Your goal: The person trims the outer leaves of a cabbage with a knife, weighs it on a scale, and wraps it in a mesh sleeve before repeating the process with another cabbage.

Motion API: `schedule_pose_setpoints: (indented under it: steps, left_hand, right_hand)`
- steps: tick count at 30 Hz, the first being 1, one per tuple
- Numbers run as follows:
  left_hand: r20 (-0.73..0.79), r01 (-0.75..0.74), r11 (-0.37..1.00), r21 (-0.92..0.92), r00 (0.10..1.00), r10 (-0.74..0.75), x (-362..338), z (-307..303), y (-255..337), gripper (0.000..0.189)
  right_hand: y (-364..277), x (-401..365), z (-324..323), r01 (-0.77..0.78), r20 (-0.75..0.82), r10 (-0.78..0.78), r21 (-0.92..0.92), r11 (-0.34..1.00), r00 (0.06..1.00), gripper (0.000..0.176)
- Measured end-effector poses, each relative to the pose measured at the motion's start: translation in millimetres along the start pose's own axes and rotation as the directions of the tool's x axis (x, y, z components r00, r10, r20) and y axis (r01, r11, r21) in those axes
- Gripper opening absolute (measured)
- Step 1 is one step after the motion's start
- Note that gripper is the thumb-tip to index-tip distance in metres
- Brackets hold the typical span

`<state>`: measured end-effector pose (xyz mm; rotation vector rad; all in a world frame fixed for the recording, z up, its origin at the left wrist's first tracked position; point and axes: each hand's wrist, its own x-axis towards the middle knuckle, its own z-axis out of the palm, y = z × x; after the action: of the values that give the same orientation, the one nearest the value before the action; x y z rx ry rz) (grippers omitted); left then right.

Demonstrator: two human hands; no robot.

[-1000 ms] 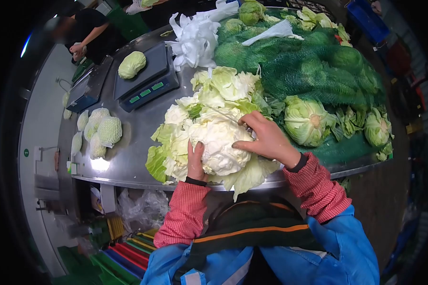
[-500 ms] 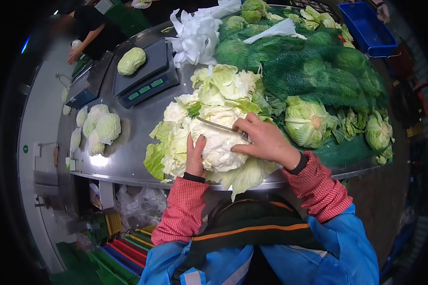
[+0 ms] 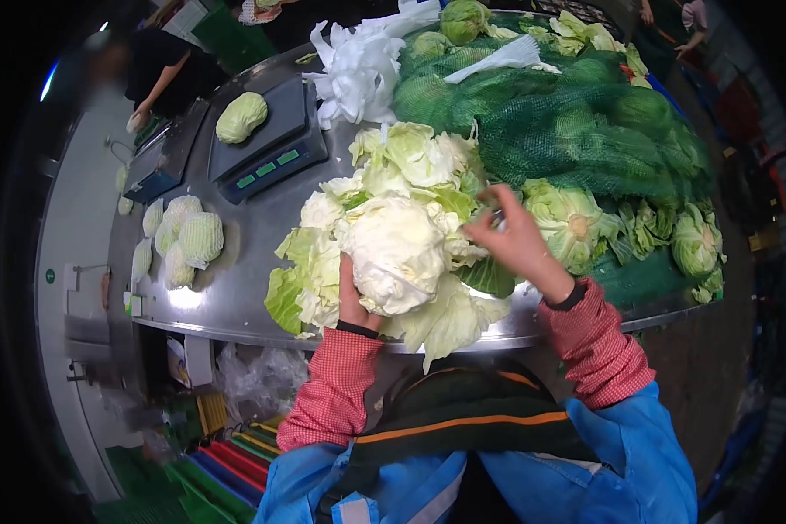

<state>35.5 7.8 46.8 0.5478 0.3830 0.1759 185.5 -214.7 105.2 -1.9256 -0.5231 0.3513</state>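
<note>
My left hand [image 3: 351, 301] cups a pale trimmed cabbage head [image 3: 397, 249] from below and tilts it up over the steel table [image 3: 227, 306]. Loose outer leaves [image 3: 310, 271] lie under and around it. My right hand [image 3: 517, 244] is off the head, just to its right, fingers closed around a knife handle; only a small grey glint of the knife [image 3: 498, 215] shows. A pile of cut leaves [image 3: 415, 153] sits right behind the head.
Untrimmed cabbages [image 3: 563, 218] and green net sacks [image 3: 568, 122] fill the right of the table. A scale [image 3: 275, 148] carries one cabbage [image 3: 242, 116]. Net-wrapped cabbages [image 3: 188, 237] lie left, white foam nets [image 3: 358, 70] behind. Another person [image 3: 157, 65] works at the far left.
My right hand has pulled the knife off the top of the cabbage and swung right. My left hand has turned the head up, and an outer leaf has dropped away.
</note>
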Motion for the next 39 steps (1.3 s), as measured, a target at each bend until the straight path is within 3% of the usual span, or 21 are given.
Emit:
schedule_pose_setpoints:
  steps: [2, 4, 6, 8, 9, 10, 11, 12, 13, 16, 19, 22, 26, 28, 30, 32, 35, 36, 37, 38, 39]
  left_hand:
    - [0.029, 0.01, 0.997, -0.081, 1.0, -0.008, -2.9, 20.7, -5.2, 0.075]
    - [0.079, 0.032, 0.992, -0.123, 0.997, -0.022, -0.2, 38.7, -9.1, 0.078]
    - [0.37, 0.213, 0.976, -0.049, 0.911, -0.18, 2.9, 29.2, 1.5, 0.076]
    - [0.094, 0.07, 0.997, 0.039, 0.993, -0.073, 0.4, 35.6, 7.6, 0.073]
    - [0.138, 0.082, 0.99, 0.116, 0.986, -0.098, 5.1, 32.9, 8.3, 0.066]
    - [0.195, -0.149, 0.836, 0.528, 0.979, 0.052, 3.5, 31.9, 4.9, 0.064]
    - [0.308, -0.35, 0.474, 0.808, 0.937, 0.166, 2.7, 33.9, 0.0, 0.063]
    - [0.434, -0.429, -0.064, 0.901, 0.884, 0.176, 1.5, 38.8, -3.3, 0.063]
    - [0.551, -0.362, -0.583, 0.728, 0.814, 0.183, 0.1, 43.6, -6.8, 0.062]
    - [0.692, -0.27, -0.868, 0.416, 0.714, 0.109, -9.4, 37.8, -8.3, 0.06]
    - [0.654, -0.275, -0.821, 0.5, 0.742, 0.15, -6.2, 19.8, -11.7, 0.061]
    - [0.617, -0.198, -0.85, 0.489, 0.767, 0.176, -4.4, 42.6, -9.8, 0.063]
    - [0.592, -0.301, -0.66, 0.688, 0.759, 0.271, -1.5, 45.2, -17.0, 0.065]
    - [0.428, -0.397, -0.18, 0.9, 0.884, 0.19, 3.1, 50.8, -4.0, 0.067]
    - [0.406, -0.383, -0.171, 0.908, 0.903, 0.137, -1.9, 45.4, -1.2, 0.068]
    - [0.536, -0.337, -0.652, 0.679, 0.835, 0.126, -0.6, 35.6, -3.2, 0.068]
    - [0.494, -0.237, -0.738, 0.632, 0.857, 0.148, 3.4, 32.9, -14.0, 0.065]
    - [0.447, -0.398, -0.252, 0.882, 0.876, 0.179, 3.1, 32.8, -14.9, 0.064]
    - [0.394, -0.432, 0.313, 0.845, 0.901, 0.179, 4.1, 33.6, -14.5, 0.062]
    - [0.282, -0.233, 0.875, 0.424, 0.952, 0.116, 6.4, 29.6, -15.3, 0.061]
    - [0.164, -0.006, 0.965, -0.264, 0.985, 0.051, 8.7, 25.7, -16.2, 0.059]
  right_hand:
    - [-29.2, -10.6, 10.4, 0.017, 0.16, -0.015, -0.013, 1.0, 0.987, 0.055]
    - [-23.4, -8.6, 28.2, 0.142, 0.116, -0.155, 0.119, 0.983, 0.981, 0.062]
    - [-25.9, -6.2, 34.8, 0.182, 0.114, -0.2, 0.152, 0.971, 0.973, 0.066]
    - [-40.2, -11.1, 31.9, 0.126, 0.172, -0.141, 0.094, 0.988, 0.975, 0.067]
    - [-52.6, -14.9, 29.4, 0.028, 0.278, -0.032, 0.019, 0.999, 0.96, 0.053]
    - [-46.1, -19.1, 34.8, 0.101, 0.254, -0.109, 0.047, 0.994, 0.961, 0.045]
    - [-34.0, -19.4, 44.1, 0.182, 0.232, -0.194, 0.073, 0.981, 0.953, 0.037]
    - [-30.0, -18.5, 48.5, 0.254, 0.195, -0.27, 0.1, 0.962, 0.943, 0.029]
    - [-29.3, -20.4, 43.4, 0.245, 0.194, -0.266, 0.123, 0.962, 0.944, 0.023]
    - [-11.9, -8.1, 22.5, 0.144, 0.014, -0.144, 0.021, 0.989, 0.989, 0.023]
    - [26.9, 16.8, -0.1, 0.005, -0.071, -0.043, -0.471, 0.882, 0.997, 0.035]
    - [1.3, 2.4, 11.6, 0.236, -0.081, -0.289, -0.393, 0.889, 0.954, 0.05]
    - [0.3, 8.8, 35.6, 0.035, 0.201, -0.063, 0.142, 0.989, 0.978, 0.069]
    - [-3.5, 13.0, 31.2, -0.05, 0.224, -0.02, 0.302, 0.952, 0.974, 0.057]
    - [-15.1, 3.6, 20.5, -0.314, 0.28, 0.207, 0.419, 0.852, 0.937, 0.046]
    - [-21.5, 0.6, 21.3, -0.398, 0.391, 0.179, 0.603, 0.691, 0.903, 0.03]
    - [-36.3, -9.6, 15.4, -0.539, 0.575, 0.099, 0.676, 0.503, 0.812, 0.028]
    - [-49.2, -12.0, 8.2, -0.505, 0.553, 0.039, 0.728, 0.464, 0.833, 0.029]
    - [-62.6, -13.8, 0.7, -0.469, 0.525, -0.02, 0.777, 0.419, 0.851, 0.031]
    - [-73.4, -14.6, -5.3, -0.432, 0.49, -0.077, 0.823, 0.369, 0.868, 0.032]
    - [-79.8, -9.9, -11.9, -0.328, 0.396, -0.125, 0.871, 0.365, 0.91, 0.033]
